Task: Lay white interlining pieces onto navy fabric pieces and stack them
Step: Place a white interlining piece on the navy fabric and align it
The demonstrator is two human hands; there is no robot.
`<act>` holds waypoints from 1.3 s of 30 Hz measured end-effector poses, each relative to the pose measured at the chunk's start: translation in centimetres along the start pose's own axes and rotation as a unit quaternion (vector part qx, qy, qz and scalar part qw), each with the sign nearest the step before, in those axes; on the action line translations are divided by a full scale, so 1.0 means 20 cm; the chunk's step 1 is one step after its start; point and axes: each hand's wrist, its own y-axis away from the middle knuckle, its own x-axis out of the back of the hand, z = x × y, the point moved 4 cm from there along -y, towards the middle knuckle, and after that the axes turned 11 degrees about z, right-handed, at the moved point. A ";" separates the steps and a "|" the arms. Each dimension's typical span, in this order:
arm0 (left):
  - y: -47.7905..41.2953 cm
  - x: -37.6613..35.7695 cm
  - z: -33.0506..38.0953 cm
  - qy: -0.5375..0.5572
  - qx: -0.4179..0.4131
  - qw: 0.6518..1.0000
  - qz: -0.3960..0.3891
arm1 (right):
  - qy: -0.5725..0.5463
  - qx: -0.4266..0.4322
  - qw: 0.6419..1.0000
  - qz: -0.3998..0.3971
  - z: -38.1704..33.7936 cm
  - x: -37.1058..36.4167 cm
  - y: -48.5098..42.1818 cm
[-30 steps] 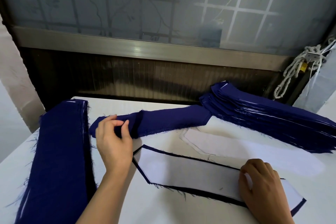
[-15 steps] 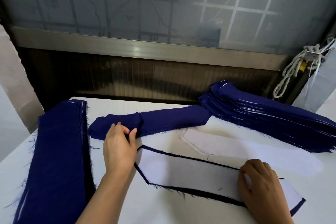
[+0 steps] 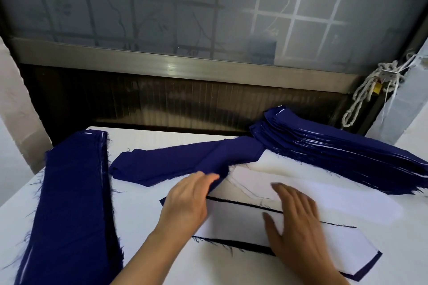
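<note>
The left hand (image 3: pixel 187 203) has left the far-left end of the loose navy piece (image 3: pixel 176 162) and now pinches a fold near its middle, drawing it toward the near edge of the tabletop (image 3: pixel 143 227). The right hand (image 3: pixel 298 227), curled at the right end half a second ago, has slid left and lies flat with fingers released and spread on the white interlining piece (image 3: pixel 240 222). That piece sits on its own navy piece (image 3: pixel 243 243) near the front edge. This pair looks finished, and the next navy layer is probably coming over it.

The left fingers are motion-blurred and the thumb is hidden, so the grip is a judgement. The pair's left end is covered by the left hand. The spare interlining (image 3: pixel 335 199) barely separates from the white top (no count possible). The finished stack (image 3: pixel 335 152) at the far right corner and the navy stack (image 3: pixel 69 203) along the left edge are both cut off.
</note>
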 end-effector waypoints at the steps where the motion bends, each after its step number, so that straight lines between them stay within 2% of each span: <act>1: 0.00 0.01 0.04 0.005 -0.049 0.999 0.017 | -0.027 0.018 0.999 -0.010 -0.07 -0.03 -0.03; 3: 0.01 0.02 0.08 0.014 -0.106 0.994 0.032 | -0.084 0.037 0.995 -0.033 -0.20 -0.09 -0.10; 6: 0.00 0.05 0.08 0.009 -0.115 0.993 0.038 | -0.139 0.035 0.988 -0.056 -0.32 -0.19 -0.16; 8: -0.01 0.08 0.04 0.023 -0.064 0.996 0.059 | -0.136 0.041 0.989 -0.051 -0.33 -0.22 -0.17; 11: -0.02 0.12 -0.05 0.064 0.060 0.992 0.095 | -0.105 0.055 0.993 -0.007 -0.25 -0.21 -0.15; 14: -0.01 0.14 -0.11 0.082 0.193 0.970 0.125 | -0.043 0.068 0.997 0.020 -0.10 -0.12 -0.11; 17: -0.01 0.15 -0.14 0.071 0.266 0.950 0.146 | 0.040 0.081 0.995 0.052 0.10 0.02 -0.05; 19: 0.00 0.15 -0.16 0.059 0.299 0.942 0.143 | 0.072 0.035 0.993 0.082 0.26 0.13 0.01; 23: 0.00 0.14 -0.20 0.055 0.369 0.919 0.129 | 0.083 -0.148 0.976 0.136 0.52 0.35 0.15; 26: 0.01 0.13 -0.23 0.065 0.422 0.897 0.114 | 0.016 -0.309 0.935 0.175 0.61 0.40 0.25; 28: 0.03 0.12 -0.26 0.041 0.438 0.895 0.073 | -0.047 -0.394 0.901 0.174 0.63 0.39 0.29; 31: 0.07 0.10 -0.31 -0.015 0.452 0.892 -0.016 | -0.066 -0.440 0.880 0.168 0.65 0.36 0.31; 34: 0.10 0.08 -0.33 -0.054 0.451 0.886 -0.091 | -0.037 -0.447 0.888 0.097 0.67 0.32 0.30; 36: 0.11 0.07 -0.34 -0.065 0.439 0.889 -0.115 | -0.016 -0.458 0.887 0.065 0.68 0.31 0.30; 39: 0.11 0.07 -0.33 -0.066 0.425 0.894 -0.128 | 0.006 -0.456 0.888 0.059 0.69 0.30 0.31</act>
